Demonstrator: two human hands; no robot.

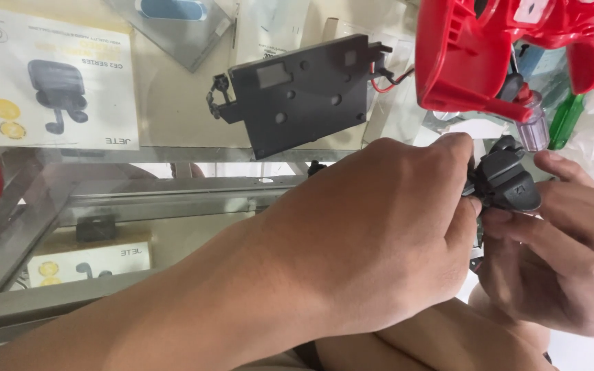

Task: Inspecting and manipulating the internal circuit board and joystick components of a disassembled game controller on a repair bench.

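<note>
Your left hand (pixel 379 233) and right hand (pixel 565 247) both pinch the small black part (pixel 503 182), held between them above the glass surface (pixel 173 124). Beyond lie a dark plate (pixel 297 93) and a red housing (pixel 469 62), directly above the part.

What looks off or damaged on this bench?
The flat black module lies tilted on the glass counter, with red and black wires hanging loose from its right edge, unconnected as far as visible. Left hand and right hand pinch a small black part; no damage visible.
</note>
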